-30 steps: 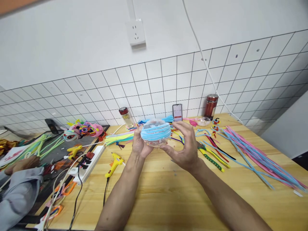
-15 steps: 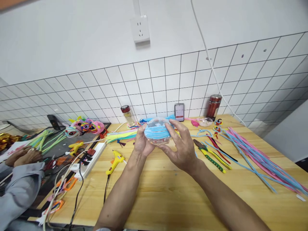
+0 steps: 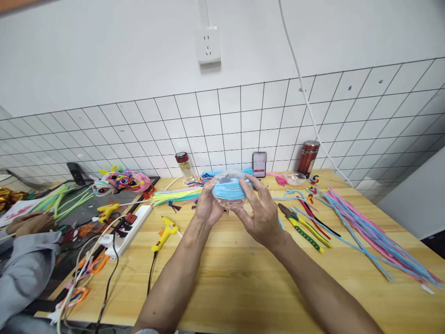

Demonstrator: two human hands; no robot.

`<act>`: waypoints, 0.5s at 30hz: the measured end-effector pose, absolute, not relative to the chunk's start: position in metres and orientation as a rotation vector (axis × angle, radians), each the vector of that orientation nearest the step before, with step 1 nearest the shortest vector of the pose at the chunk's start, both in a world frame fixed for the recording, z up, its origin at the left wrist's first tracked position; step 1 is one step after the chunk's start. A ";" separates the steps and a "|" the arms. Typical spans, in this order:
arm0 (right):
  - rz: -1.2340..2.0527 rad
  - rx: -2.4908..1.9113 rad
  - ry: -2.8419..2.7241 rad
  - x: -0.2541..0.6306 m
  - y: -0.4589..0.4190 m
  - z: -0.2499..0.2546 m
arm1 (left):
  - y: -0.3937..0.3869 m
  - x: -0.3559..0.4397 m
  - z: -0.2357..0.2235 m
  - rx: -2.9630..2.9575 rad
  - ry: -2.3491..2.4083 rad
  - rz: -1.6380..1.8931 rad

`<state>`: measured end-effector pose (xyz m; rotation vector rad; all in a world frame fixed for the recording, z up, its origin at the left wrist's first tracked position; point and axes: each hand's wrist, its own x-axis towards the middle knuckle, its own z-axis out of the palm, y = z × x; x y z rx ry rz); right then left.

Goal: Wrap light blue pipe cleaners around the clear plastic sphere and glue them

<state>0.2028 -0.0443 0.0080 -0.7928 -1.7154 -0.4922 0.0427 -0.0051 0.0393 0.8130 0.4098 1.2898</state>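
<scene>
Between both hands, above the middle of the wooden table [image 3: 229, 283], I hold a clear plastic ball [image 3: 229, 189] with light blue pipe cleaners laid in rows across it. My left hand [image 3: 207, 206] grips its left side from below, partly hidden by the ball. The fingers of my right hand [image 3: 259, 204] press on the blue rows from the right, its thumb under the lower edge. Behind the ball lies a bundle of blue pipe cleaners [image 3: 246, 171]. To the right are green-and-yellow handled pliers [image 3: 306, 229].
A yellow glue gun [image 3: 167, 232] and a white power strip [image 3: 134, 229] with cables lie left. Blue and pink pipe cleaners [image 3: 375, 236] spread right. A phone [image 3: 259, 164], a glass bottle [image 3: 185, 167] and a red thermos [image 3: 308, 157] stand behind. A co-worker's hands [image 3: 33, 222] are at far left.
The blue rows on the ball appear slightly tilted compared with before, and my right fingers have shifted a little over them. The whole view has moved slightly. Both hands keep hold of the ball.
</scene>
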 end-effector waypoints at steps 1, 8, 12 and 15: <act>-0.488 -0.798 -1.718 0.203 -0.045 0.008 | -0.005 0.043 0.039 0.808 0.413 1.293; -0.468 -0.797 -1.688 0.199 -0.042 0.000 | -0.005 0.043 0.038 0.818 0.423 1.324; -0.464 -0.781 -1.684 0.196 -0.040 -0.004 | -0.004 0.043 0.038 0.845 0.439 1.325; -0.480 -0.776 -1.699 0.196 -0.039 -0.004 | -0.003 0.044 0.037 0.843 0.428 1.345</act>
